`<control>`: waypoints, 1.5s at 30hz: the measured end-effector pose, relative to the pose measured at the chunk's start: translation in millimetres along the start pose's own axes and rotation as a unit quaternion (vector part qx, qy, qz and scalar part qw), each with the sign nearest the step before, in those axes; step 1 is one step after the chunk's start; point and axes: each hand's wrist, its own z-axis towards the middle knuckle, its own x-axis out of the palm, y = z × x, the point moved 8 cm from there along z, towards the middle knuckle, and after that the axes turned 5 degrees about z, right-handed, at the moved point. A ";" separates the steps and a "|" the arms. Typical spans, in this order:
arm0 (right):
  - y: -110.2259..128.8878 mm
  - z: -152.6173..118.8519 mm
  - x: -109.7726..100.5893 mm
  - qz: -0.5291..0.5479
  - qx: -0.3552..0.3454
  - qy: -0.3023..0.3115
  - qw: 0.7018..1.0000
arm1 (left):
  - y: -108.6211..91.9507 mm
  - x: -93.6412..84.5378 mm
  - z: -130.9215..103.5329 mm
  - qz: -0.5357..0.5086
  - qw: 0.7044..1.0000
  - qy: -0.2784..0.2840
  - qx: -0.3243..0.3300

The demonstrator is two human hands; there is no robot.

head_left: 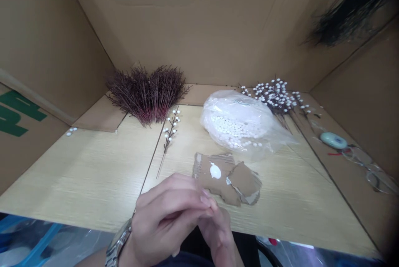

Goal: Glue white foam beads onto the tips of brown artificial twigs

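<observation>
My left hand (168, 217), with a metal watch (118, 244) on its wrist, is at the front edge of the table. Its fingers are pressed together against my right hand (220, 233), just to its right. Whether anything small lies between the fingertips is hidden. Behind them lies torn cardboard (230, 196) with a white blob (215, 170) on it. A single brown stem with white berries (170, 132) lies to the left. Farther back sits a clear plastic bag (240, 121) of white beads.
Bare dark-red twigs (149, 92) lie at the back left, white-berried stems (276, 96) at the back right. A pale green oval object (333, 140) and glasses (370, 167) are at the right. Cardboard walls (199, 30) enclose the table (77, 175). Loose white beads (71, 131) lie far left.
</observation>
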 end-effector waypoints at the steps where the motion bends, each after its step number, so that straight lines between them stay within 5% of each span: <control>1: 5.1 1.1 2.9 0.013 -0.016 0.007 1.000 | 1.5 0.8 -0.5 -0.005 1.000 0.008 -0.001; 7: 27.1 8.2 11.9 0.048 -0.114 0.034 0.992 | 13.3 1.7 -2.9 -0.041 0.997 0.023 -0.067; 14: 19.4 18.0 17.2 0.009 -0.119 0.085 0.989 | 8.4 -0.7 -5.1 -0.038 0.999 0.020 -0.033; 19: 24.0 15.9 11.4 0.007 -0.228 0.060 0.972 | 8.9 2.0 -3.5 -0.031 0.998 0.051 -0.024; 26: 3.6 19.0 10.8 -0.019 -0.184 0.089 0.979 | 18.3 5.0 -6.3 -0.031 0.993 0.063 -0.091; 35: 24.9 18.4 20.6 0.044 -0.213 0.069 0.974 | 17.1 3.0 -10.4 -0.032 0.995 0.052 -0.074; 41: 52.5 22.5 28.4 0.011 -0.160 0.065 0.985 | 46.4 2.2 -21.1 -0.084 0.964 0.045 -0.247; 45: 73.8 17.1 10.9 -0.014 -0.161 -0.058 0.985 | 76.2 3.6 -34.0 -0.293 0.862 -0.048 -0.411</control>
